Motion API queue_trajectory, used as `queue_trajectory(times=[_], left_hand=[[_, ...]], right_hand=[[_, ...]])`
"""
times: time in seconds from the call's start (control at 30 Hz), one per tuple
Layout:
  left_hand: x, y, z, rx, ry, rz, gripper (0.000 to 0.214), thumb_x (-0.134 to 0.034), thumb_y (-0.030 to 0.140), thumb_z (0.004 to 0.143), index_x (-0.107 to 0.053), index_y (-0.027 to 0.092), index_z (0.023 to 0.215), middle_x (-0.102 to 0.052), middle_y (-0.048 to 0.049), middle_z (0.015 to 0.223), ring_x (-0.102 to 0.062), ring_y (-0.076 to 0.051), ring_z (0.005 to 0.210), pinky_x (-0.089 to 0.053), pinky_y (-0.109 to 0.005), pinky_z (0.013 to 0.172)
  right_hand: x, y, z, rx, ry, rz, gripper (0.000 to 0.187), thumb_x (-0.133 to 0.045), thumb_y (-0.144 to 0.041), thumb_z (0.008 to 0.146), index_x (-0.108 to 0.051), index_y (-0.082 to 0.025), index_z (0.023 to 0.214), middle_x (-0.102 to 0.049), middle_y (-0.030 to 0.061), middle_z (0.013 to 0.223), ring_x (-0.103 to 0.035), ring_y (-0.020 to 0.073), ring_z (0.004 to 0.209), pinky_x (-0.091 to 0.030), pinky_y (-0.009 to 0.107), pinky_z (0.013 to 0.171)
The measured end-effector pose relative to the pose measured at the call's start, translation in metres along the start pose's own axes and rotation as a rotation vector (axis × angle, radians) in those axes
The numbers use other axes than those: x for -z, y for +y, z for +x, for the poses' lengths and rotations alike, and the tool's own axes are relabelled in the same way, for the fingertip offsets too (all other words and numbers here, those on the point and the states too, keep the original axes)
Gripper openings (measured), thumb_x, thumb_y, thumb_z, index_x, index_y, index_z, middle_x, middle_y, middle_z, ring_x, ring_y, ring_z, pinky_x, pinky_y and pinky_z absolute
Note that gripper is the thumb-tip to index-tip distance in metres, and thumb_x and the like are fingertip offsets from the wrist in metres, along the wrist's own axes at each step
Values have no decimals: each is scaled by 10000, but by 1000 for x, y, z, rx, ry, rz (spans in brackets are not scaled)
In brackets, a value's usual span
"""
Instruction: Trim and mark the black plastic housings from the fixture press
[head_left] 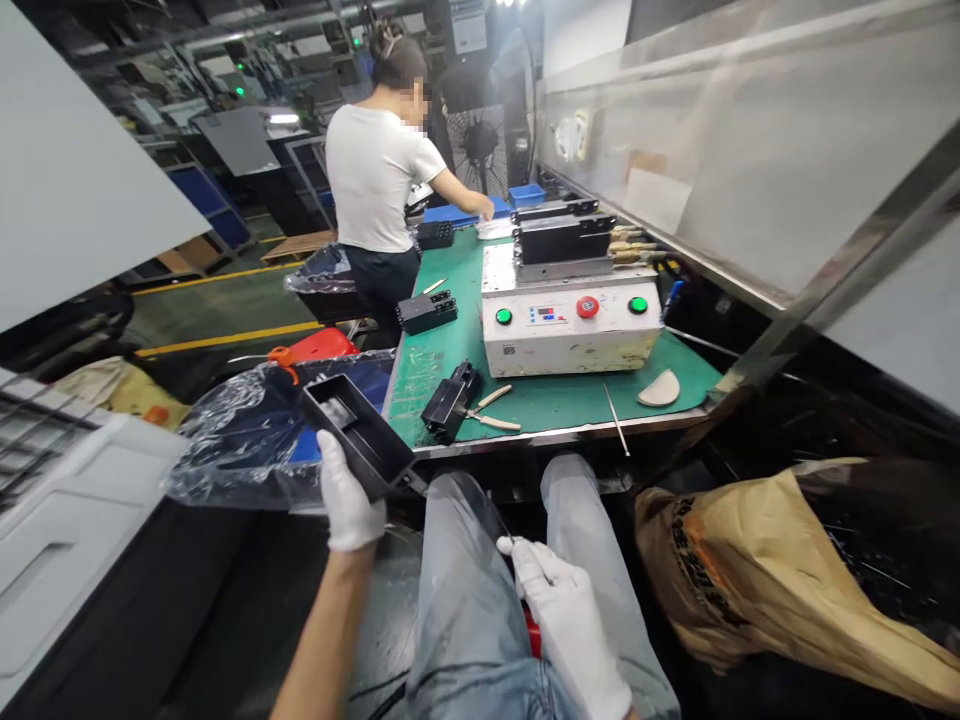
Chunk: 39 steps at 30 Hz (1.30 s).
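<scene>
My left hand (349, 500), in a white glove, grips a black open-topped plastic housing (358, 430) and holds it tilted beside the table's near left corner. Over my lap, my gloved right hand (559, 590) is closed round a thin dark tool (504, 522) whose tip points up and left; its exact kind is blurred. A bit of red shows beneath that hand, and I cannot tell whether it belongs to the tool. On the green table (409, 405) lie another black housing (452, 400) and pale-handled pliers (491, 410).
A white machine (570, 335) with buttons carries black housings. A thin rod (616, 420) overhangs the table edge near a pale half-disc (658, 388). A plastic-lined bin (247, 430) stands left, a brown paper sack (750, 560) right. A co-worker (382, 180) stands at the far side.
</scene>
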<state>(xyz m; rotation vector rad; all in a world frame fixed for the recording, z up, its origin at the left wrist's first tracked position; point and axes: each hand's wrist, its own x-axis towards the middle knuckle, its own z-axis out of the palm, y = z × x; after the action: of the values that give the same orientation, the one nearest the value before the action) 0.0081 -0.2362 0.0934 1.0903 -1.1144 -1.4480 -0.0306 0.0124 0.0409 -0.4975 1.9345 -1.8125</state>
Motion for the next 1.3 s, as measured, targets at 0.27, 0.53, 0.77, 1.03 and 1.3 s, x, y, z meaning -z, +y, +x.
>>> queue_trajectory(times=[0.27, 0.53, 0.77, 1.03, 1.3], left_hand=[[11, -8, -92, 219, 114, -390, 651, -575, 793, 822, -633, 446, 1369, -647, 72, 1488, -519, -257, 1464, -509, -393, 1173], [9, -14, -96, 224, 137, -387, 630, -570, 784, 832, -690, 402, 1318, -694, 71, 1433, -590, -229, 1397, -580, -294, 1066], [5, -14, -102, 301, 174, -393, 630, -600, 781, 811, -667, 438, 1336, -651, 79, 1487, -558, -267, 1431, -625, -346, 1001], [3, -6, -116, 410, 139, -351, 521, -590, 740, 852, -716, 448, 1265, -796, 98, 1229, -649, -194, 1322, -579, -265, 1052], [7, -12, -114, 677, -200, -414, 574, -630, 676, 858, -755, 271, 1245, -817, -42, 1197, -777, -261, 1069, -639, -410, 1003]], right_hand=[[-31, -29, -14, 429, -59, -218, 245, -610, -317, 1021, -824, -237, 1107, -766, 67, 843, -746, 173, 770, -614, 232, 744], [-30, -26, -17, 454, -16, -326, 284, -578, -359, 1036, -833, -238, 997, -746, 62, 767, -743, 175, 709, -603, 224, 696], [-29, -23, -16, 459, 10, -352, 368, -530, -357, 1059, -787, -224, 832, -680, 44, 681, -676, 147, 624, -552, 224, 650], [-4, -10, 10, 288, 10, -387, 433, -511, -387, 1075, -688, -210, 722, -598, 1, 650, -587, 126, 597, -495, 238, 612], [43, -37, 23, 516, -304, -449, 287, -577, -373, 1051, -821, -231, 1003, -738, 25, 780, -674, 141, 719, -505, 253, 663]])
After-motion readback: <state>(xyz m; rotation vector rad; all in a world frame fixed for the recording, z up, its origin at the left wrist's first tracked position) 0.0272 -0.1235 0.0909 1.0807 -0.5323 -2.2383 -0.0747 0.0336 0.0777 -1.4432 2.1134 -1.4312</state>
